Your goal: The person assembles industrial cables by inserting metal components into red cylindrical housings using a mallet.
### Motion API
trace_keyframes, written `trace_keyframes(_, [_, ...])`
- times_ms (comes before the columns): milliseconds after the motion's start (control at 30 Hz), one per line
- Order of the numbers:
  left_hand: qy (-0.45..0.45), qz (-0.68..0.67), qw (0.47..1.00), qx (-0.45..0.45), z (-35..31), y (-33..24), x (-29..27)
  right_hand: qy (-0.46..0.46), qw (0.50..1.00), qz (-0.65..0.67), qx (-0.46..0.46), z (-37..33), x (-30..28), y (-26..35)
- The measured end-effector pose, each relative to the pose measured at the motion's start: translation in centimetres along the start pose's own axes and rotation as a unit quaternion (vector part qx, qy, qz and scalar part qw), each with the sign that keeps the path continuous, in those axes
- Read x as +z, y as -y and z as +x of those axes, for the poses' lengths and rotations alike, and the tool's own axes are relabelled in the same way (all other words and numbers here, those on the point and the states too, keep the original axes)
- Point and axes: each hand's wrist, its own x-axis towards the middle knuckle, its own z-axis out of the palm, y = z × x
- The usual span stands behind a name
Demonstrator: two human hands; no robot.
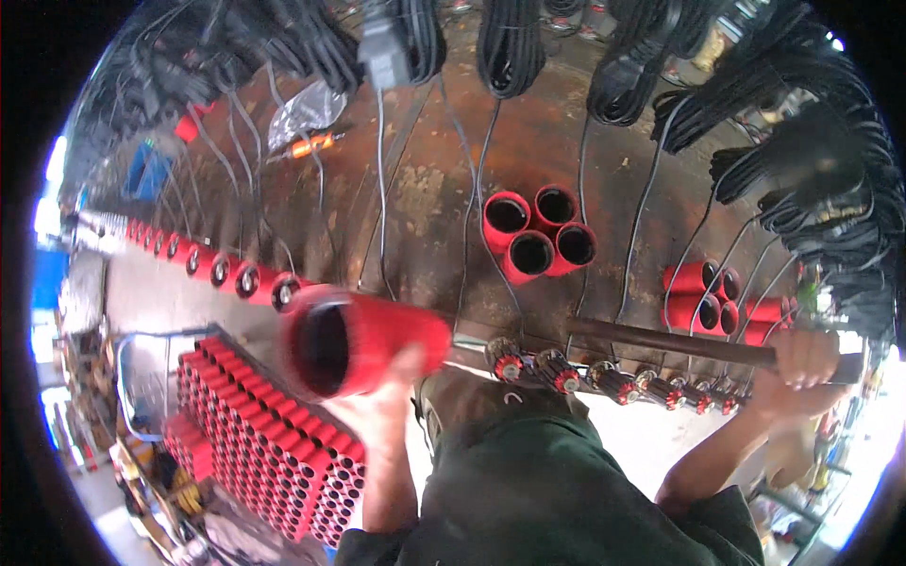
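My left hand (385, 407) is closed around a short, wide red tube (392, 335), blurred by motion. The tube's dark open end faces left. At the right, my right hand (800, 363) wraps its fingers round a long dark bar (679, 341) that lies slanted along the bench's near edge. Just below the bar, several metal motor-like parts with red bits (564, 375) stand in a row at that edge, each near a grey cable. A cluster of upright red tubes (530, 255) stands on the bench beyond my hands.
Coiled black cables (510, 47) hang along the far side of the worn brown bench (415, 189). An orange-handled tool (313, 145) and a clear plastic bag (307, 113) lie far left. More red tubes (694, 278) sit at right. A large stack of red tubes (255, 434) stands lower left.
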Motion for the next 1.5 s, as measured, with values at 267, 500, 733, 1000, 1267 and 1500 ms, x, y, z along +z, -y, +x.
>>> trace_keyframes(267, [0.357,-0.018,0.929,-0.091,-13.0,-2.6,5.7,0.022,0.946,0.296,0.130,5.2,1.4,7.6])
trace_keyframes(500, [0.312,-0.015,0.949,0.029,-13.2,-2.0,6.4,0.068,0.985,0.056,0.146,4.2,6.8,4.0])
trace_keyframes(733, [0.261,-0.078,0.960,-0.061,-14.1,1.5,5.3,0.235,0.931,-0.055,0.273,3.0,11.1,-7.5])
trace_keyframes(1000, [0.317,-0.135,0.902,-0.260,-13.8,-0.2,6.5,0.234,0.899,-0.042,0.368,0.8,9.3,-13.3])
trace_keyframes(1267, [0.310,-0.155,0.897,-0.274,-11.6,-0.1,6.6,0.212,0.925,-0.069,0.309,0.9,8.7,-14.1])
trace_keyframes(1500, [0.307,-0.250,0.871,-0.291,-11.2,-0.4,7.4,0.197,0.913,-0.113,0.339,0.6,9.5,-14.2])
